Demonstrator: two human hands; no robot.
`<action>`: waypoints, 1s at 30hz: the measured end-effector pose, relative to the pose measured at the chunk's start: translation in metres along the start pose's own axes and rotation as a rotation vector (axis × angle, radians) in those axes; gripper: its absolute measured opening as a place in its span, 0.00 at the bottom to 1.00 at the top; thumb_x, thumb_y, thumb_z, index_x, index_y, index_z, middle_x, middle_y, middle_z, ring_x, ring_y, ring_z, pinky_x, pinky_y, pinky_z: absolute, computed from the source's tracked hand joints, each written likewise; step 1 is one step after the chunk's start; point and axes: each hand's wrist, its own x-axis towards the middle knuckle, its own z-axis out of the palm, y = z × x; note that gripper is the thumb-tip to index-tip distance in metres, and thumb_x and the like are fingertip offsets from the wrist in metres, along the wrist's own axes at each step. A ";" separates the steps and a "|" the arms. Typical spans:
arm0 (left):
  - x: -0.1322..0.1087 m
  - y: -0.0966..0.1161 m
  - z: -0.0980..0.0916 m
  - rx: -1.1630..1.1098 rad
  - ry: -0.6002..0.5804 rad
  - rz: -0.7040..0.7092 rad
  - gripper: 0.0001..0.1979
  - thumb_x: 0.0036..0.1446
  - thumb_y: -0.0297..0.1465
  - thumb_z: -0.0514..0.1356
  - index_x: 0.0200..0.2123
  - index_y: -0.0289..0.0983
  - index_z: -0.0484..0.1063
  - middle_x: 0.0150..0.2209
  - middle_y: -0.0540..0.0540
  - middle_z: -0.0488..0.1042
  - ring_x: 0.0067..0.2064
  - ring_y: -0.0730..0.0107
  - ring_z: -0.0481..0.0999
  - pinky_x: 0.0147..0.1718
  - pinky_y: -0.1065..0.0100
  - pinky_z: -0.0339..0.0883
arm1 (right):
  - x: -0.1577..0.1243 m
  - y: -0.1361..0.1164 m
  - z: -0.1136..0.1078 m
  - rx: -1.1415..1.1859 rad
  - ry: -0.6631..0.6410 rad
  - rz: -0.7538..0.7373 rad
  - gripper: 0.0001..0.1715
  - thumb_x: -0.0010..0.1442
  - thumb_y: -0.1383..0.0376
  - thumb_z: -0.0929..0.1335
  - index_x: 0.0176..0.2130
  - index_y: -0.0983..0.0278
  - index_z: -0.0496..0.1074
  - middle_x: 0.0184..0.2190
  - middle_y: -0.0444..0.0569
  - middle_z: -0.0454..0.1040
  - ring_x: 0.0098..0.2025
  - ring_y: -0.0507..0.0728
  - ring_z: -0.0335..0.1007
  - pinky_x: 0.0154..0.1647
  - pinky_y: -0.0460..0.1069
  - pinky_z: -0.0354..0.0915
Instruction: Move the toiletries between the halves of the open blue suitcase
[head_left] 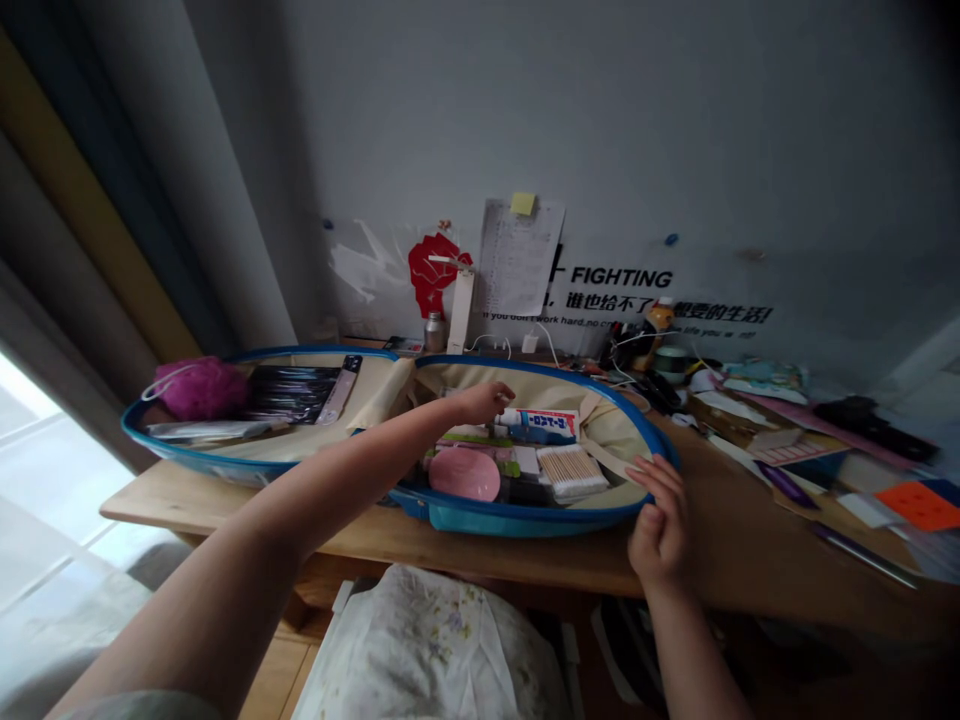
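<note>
An open blue-rimmed suitcase with a beige lining lies on the wooden desk. My left hand is over its right half, fingers curled; what they hold, if anything, is too small to make out. Just beside it lies a toothpaste box. Below are a pink bowl and a pack of cotton swabs. At the right rim, my right hand has its fingers closed on the end of a beige strap. The left half holds a magenta bath puff and a dark striped packet.
Papers, pens and an orange card clutter the desk on the right. A white lamp and a small metal bottle stand behind the suitcase. In front is a chair with a floral cloth.
</note>
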 end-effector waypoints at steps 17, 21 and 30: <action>0.000 0.002 0.005 0.182 0.056 0.068 0.13 0.62 0.30 0.57 0.47 0.37 0.76 0.46 0.44 0.81 0.47 0.64 0.79 0.45 0.71 0.71 | 0.001 -0.001 -0.001 -0.020 -0.008 0.022 0.24 0.72 0.56 0.55 0.51 0.62 0.73 0.51 0.58 0.75 0.61 0.65 0.67 0.59 0.67 0.65; -0.001 0.002 0.005 0.291 0.038 0.073 0.16 0.59 0.28 0.58 0.50 0.39 0.76 0.45 0.45 0.82 0.46 0.64 0.80 0.45 0.71 0.70 | -0.001 0.000 0.000 -0.008 -0.004 0.015 0.25 0.72 0.55 0.55 0.52 0.62 0.73 0.51 0.58 0.75 0.62 0.65 0.67 0.59 0.67 0.65; 0.000 -0.001 0.009 0.451 0.006 0.060 0.16 0.61 0.29 0.58 0.50 0.43 0.77 0.48 0.45 0.81 0.49 0.62 0.80 0.45 0.69 0.70 | 0.001 -0.001 0.000 0.013 0.014 0.007 0.24 0.72 0.57 0.56 0.52 0.62 0.73 0.51 0.58 0.75 0.61 0.65 0.67 0.59 0.67 0.65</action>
